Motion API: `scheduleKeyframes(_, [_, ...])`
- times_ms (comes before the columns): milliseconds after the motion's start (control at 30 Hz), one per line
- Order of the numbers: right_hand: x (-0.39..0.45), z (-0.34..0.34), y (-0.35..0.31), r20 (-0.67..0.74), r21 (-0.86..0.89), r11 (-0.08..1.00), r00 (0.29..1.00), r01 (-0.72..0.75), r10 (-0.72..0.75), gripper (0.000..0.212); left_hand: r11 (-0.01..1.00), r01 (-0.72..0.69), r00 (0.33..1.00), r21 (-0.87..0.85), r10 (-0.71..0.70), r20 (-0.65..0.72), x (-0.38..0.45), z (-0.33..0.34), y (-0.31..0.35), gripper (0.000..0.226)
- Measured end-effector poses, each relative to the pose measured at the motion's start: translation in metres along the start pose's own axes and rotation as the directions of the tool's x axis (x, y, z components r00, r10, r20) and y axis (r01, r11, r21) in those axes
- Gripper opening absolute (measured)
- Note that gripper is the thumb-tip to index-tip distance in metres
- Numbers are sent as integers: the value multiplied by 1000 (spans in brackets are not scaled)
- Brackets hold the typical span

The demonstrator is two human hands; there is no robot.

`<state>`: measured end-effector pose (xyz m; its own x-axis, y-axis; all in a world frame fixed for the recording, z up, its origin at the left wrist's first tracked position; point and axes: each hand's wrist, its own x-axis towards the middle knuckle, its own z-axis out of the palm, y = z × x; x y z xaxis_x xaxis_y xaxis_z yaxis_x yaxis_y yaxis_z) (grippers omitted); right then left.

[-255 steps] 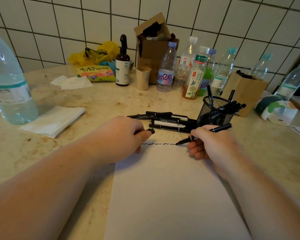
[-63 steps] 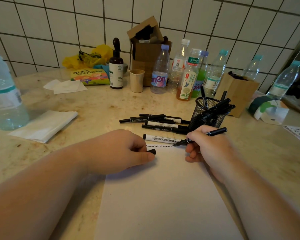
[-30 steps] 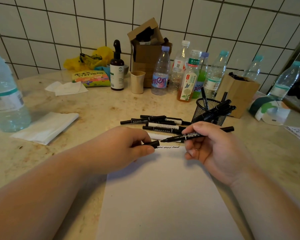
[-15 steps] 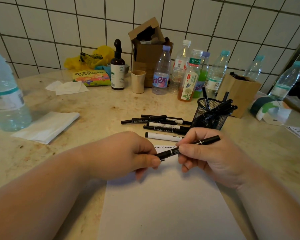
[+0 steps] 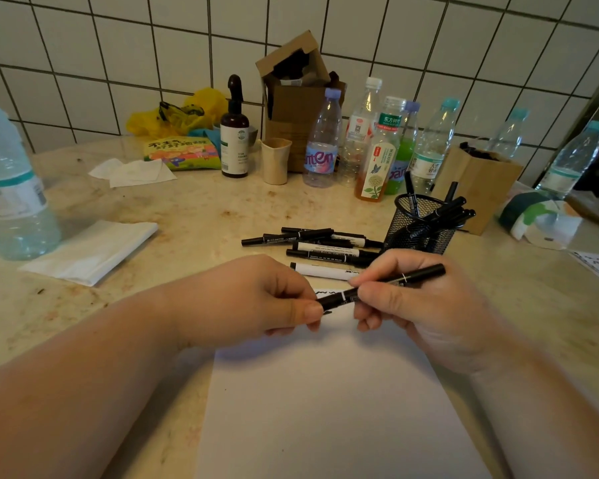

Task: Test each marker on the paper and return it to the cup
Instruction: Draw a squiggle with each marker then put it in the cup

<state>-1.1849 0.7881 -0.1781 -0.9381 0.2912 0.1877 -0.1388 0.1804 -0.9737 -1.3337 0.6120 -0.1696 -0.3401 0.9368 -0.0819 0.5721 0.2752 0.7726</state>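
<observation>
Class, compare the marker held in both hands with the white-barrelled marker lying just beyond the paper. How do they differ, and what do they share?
The held marker has a black barrel; the white-barrelled marker is pale with a black end. The held marker is lifted above the paper, pinched by the left hand and right hand; the white-barrelled marker lies untouched on the counter. Both are slim, printed, and outside the mesh cup.

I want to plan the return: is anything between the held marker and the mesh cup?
Nothing visible blocks it. The marker, held by both hands, sits just before the cup. Markers already in the cup lean right, so its left side looks freer.
</observation>
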Motion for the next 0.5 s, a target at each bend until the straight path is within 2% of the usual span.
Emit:
scheduleKeyframes(67, [3,3,1,-63,2,1000,998,15,-15,36,998,20,996,51,-16,-83,3,-1,-1,23])
scheduleKeyframes(133, [4,1,1,-189,86,994,981,65,-48,42,994,47,988,100,-31,-153,5,-1,-4,30])
scheduleKeyframes(233, [5,-13,-2,-478,94,984,874,152,-90,20,987,88,976,131,-59,-208,5,0,-10,33])
scheduleKeyframes(333, [5,-24,-7,-633,183,949,769,255,-85,28,984,89,973,154,-52,-226,7,2,-12,31])
scheduleKeyframes(400, [7,-27,-7,-677,142,954,729,264,-101,27,984,81,972,157,-43,-230,8,4,-13,29])
scheduleKeyframes(500, [12,-30,-3,-734,-69,980,656,185,-175,22,985,84,969,152,-46,-241,9,6,-15,28])
